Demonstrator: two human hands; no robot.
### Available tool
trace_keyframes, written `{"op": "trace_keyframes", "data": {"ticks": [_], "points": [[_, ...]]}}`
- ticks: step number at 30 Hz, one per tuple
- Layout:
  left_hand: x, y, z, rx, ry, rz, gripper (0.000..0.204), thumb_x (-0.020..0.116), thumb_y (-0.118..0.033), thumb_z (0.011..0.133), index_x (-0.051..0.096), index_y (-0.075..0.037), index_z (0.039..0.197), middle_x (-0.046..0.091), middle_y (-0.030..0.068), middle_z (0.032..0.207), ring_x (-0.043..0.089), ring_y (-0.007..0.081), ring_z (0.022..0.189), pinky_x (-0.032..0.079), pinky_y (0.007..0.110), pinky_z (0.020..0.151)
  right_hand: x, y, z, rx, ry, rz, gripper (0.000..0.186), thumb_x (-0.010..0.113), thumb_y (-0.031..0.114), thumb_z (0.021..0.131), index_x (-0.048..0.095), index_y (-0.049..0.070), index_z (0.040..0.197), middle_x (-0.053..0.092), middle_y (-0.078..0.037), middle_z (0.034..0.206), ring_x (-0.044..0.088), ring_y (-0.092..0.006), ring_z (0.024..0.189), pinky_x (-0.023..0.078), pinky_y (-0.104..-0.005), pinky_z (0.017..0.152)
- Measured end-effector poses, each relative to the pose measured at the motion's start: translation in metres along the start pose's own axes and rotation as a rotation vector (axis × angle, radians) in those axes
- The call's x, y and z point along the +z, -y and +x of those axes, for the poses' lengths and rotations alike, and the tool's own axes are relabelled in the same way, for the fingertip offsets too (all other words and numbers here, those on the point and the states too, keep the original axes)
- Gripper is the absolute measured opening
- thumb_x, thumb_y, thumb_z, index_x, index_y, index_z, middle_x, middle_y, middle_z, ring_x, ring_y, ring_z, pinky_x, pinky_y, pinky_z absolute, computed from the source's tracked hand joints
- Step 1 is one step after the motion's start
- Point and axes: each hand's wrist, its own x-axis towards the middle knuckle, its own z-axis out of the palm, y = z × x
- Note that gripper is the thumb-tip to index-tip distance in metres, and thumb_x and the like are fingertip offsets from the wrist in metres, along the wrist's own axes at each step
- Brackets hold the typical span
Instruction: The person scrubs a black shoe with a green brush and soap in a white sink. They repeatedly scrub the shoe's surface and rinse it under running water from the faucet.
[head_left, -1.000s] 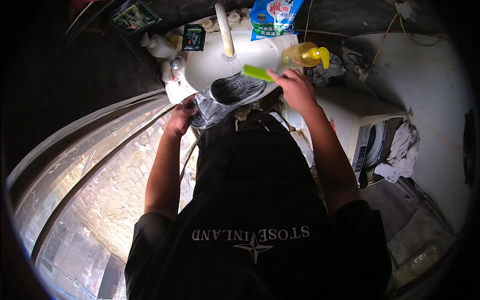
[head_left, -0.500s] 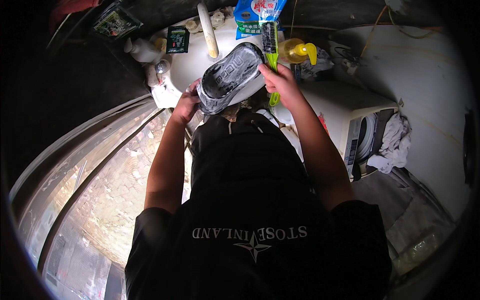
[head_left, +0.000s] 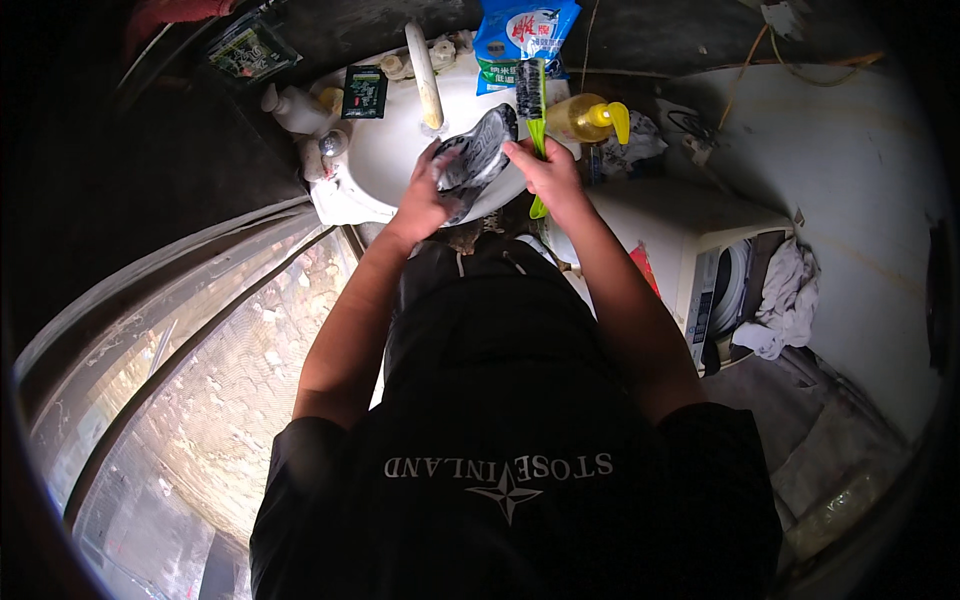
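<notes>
Slipper (head_left: 486,150) curved, foam-streaked; right grip (head_left: 556,178) curled round bristled green brush (head_left: 537,130); left grip (head_left: 424,203) half-spread, blurred, hold unclear.

Slipper (head_left: 490,140) above the sink (head_left: 342,203); brush (head_left: 537,130) to its right, bag (head_left: 530,28) behind; faucet (head_left: 425,80) at the sink's back; pump bottle (head_left: 577,118) and washing machine (head_left: 650,215) rightward.

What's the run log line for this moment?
left hand: at black-and-white slipper, grip unclear | right hand: holding green-handled brush, also at slipper's edge | place: at white sink
</notes>
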Motion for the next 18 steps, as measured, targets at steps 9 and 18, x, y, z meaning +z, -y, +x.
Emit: {"op": "trace_keyframes", "data": {"ticks": [9,18], "points": [[0.027,-0.029,0.016,0.048,-0.168,0.461,0.043,0.066,-0.041,0.096,0.063,0.001,0.105,0.071,0.0202,0.088,0.069,0.0395,0.086,0.042,0.057,0.110,-0.002,-0.008,-0.002,-0.290,0.016,-0.404,0.034,0.068,0.037,0.099,0.067,0.006,0.113,0.070,-0.008,0.087,0.065,-0.0168,0.077,0.051,-0.0307,0.074],[0.014,-0.049,0.030,-0.111,-0.064,0.380,0.035,0.070,-0.033,0.093,0.068,-0.001,0.107,0.070,0.0256,0.085,0.068,0.0441,0.082,0.055,0.052,0.077,-0.023,0.038,-0.058,-0.632,-0.003,-1.415,0.075,0.062,0.008,0.090,0.043,0.048,0.151,0.063,-0.005,0.091,0.067,-0.0331,0.070,0.056,-0.0467,0.060]]}}
